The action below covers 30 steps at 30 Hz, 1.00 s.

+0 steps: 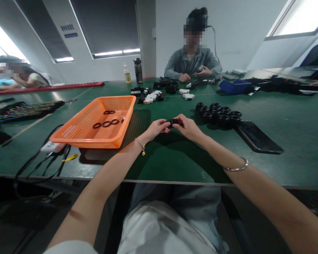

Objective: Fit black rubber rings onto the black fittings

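My left hand and my right hand meet over the middle of the green table, both pinching one small black part between their fingertips. To the left stands an orange mesh basket with several thin black rings lying on its floor. To the right, close to my right hand, sits a cluster of black round parts.
A black phone lies flat right of the cluster. Black cables and a white adapter lie by the basket. Across the table a person handles small parts; black-and-white pieces, two bottles and a blue bin stand there.
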Tool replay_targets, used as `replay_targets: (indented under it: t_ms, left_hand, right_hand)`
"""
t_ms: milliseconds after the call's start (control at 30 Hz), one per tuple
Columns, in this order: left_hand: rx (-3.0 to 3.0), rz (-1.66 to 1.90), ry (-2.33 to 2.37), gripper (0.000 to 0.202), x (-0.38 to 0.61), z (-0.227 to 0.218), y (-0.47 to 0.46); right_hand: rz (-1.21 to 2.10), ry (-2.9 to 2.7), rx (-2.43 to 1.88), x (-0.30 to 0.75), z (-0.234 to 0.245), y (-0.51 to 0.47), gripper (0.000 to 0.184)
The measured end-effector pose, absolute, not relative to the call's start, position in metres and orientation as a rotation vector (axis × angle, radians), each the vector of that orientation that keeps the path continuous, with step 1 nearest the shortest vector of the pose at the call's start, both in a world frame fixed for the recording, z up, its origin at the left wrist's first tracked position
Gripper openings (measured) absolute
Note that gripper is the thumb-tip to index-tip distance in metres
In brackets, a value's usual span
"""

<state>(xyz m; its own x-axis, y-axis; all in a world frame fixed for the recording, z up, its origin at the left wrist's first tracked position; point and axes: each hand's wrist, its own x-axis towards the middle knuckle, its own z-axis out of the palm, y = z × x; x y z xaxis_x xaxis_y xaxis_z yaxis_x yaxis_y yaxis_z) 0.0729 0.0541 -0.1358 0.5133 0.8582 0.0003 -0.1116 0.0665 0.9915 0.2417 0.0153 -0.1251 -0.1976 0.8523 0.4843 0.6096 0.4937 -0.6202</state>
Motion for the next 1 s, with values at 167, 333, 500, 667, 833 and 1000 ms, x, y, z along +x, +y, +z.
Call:
replay_targets:
  t_ms: [167,333,500,667,833,1000]
  left_hand:
    - [1.562,0.977,0.750,0.026,0.073,-0.132,0.049]
    - [1.814,1.096,0.817,0.030,0.071,-0.125,0.040]
    - [1.601,0.950,0.793,0.027,0.076,-0.129,0.042]
    - [1.324,0.732,0.671,0.026,0.081,-0.132,0.043]
    - [1.315,0.715,0.632,0.026,0.085,-0.130,0.036]
    - [1.455,0.654,0.638,0.028,0.090,-0.132,0.032]
  right_hand:
    - [0.571,-1.769,-1.188,0.240,-0.128,0.016,0.015]
    - [0.859,-1.617,-1.154,0.237,-0.129,0.020,0.016]
    - [0.712,-1.666,-1.156,0.238,-0.127,0.019,0.016]
    - [0.389,-1.823,-1.211,0.241,-0.123,0.013,0.013]
    - [0.195,-1.771,-1.259,0.238,-0.120,0.008,0.011]
    - [0.152,-1.693,-1.316,0.236,-0.116,0.004,0.017]
